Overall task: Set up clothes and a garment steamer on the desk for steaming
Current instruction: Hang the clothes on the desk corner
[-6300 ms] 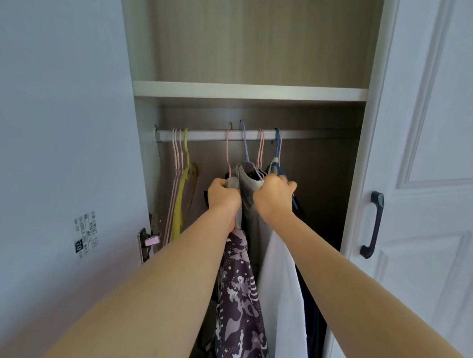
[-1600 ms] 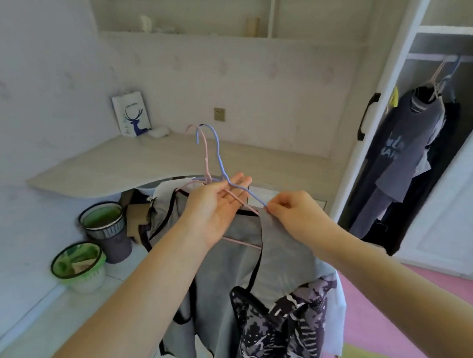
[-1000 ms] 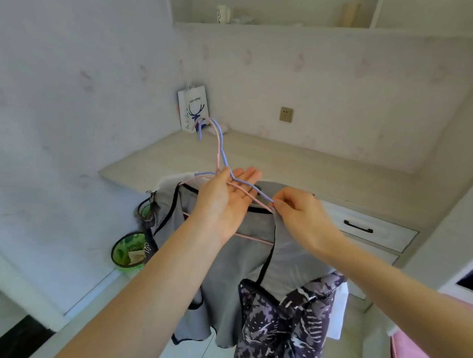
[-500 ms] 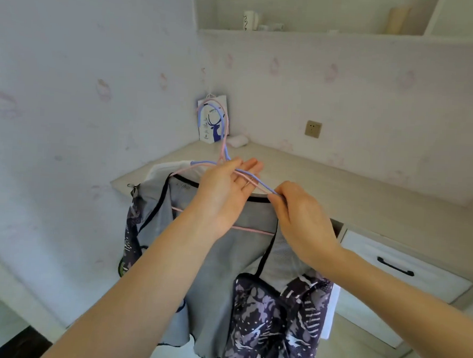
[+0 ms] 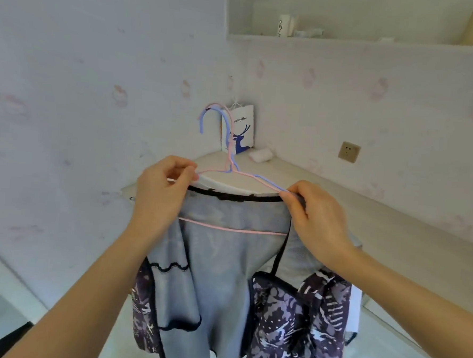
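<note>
Left hand (image 5: 160, 190) & right hand (image 5: 315, 222) each pinched the hangers (image 5: 231, 169); clothes (image 5: 224, 261) hung before table (image 5: 393, 219) corner, not laid down yet; no steamer seen.

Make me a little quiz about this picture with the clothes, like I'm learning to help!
1. True or false: the left hand and the right hand each pinch one end of the hangers.
2. Which animal is printed on the paper bag at the back of the desk? A) cat B) deer C) fish
3. Fill in: the grey garment hangs from two hangers, one pink and one ____.

Key: 1 true; 2 B; 3 blue.
</note>
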The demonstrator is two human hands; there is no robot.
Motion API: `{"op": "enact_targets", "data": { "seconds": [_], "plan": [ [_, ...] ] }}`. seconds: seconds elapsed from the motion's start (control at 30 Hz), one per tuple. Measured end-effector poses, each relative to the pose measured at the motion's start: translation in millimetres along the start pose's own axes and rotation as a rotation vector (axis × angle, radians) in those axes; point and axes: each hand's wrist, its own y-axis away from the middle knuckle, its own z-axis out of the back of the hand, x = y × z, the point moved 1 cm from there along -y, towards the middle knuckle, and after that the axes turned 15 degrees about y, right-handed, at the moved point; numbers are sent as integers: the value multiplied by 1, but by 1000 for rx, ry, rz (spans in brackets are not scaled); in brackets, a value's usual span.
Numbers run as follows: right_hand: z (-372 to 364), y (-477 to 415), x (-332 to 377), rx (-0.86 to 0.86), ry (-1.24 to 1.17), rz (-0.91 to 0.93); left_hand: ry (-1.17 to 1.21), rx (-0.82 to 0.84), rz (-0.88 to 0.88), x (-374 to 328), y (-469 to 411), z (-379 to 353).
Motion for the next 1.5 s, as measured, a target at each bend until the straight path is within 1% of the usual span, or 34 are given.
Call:
{"op": "enact_targets", "data": {
  "seconds": [0.07, 0.13, 0.2, 0.27, 0.33, 0.53, 0.6, 0.7, 0.83, 0.93, 1.07, 1.23, 1.37, 1.5],
  "plan": [
    [-10, -15, -10, -5, -10, 17, -134, -4, -77, 24, -17, 3],
    [-22, -30, -18, -13, -18, 35, -220, 89, -94, 47, -36, 5],
    [-33, -45, -24, -25, -22, 49, -224, 202, -69, 66, -53, 4],
    [-45, -62, -29, -25, -33, 43, -173, 275, -56, 81, -68, 3],
    [-58, -81, -33, -25, -47, 35, -191, 301, -90, 98, -87, 3],
    [-103, -147, -39, -22, -112, -25, -395, 371, -164, 157, -163, 19],
    [-120, -169, -37, -10, -121, -37, -379, 343, -162, 170, -185, 19],
    [-141, -195, -34, 31, -130, -40, -294, 282, -122, 186, -214, 16],
    [-167, -227, -38, 69, -91, -11, -245, 227, -93, 207, -249, 11],
    [-189, -249, -47, 127, -39, 37, -245, 195, -87, 222, -271, 8],
    [-222, -273, -62, 161, -70, 72, -251, 176, -65, 245, -302, 4],
    [-266, -302, -87, 206, -132, 19, -259, 151, -29, 270, -339, -4],
    [-299, -341, -99, 226, -25, 108, -279, 129, -7, 297, -372, -16],
    [-339, -381, -115, 185, 30, 126, -318, 118, 12, 328, -413, -32]
  ]
}}
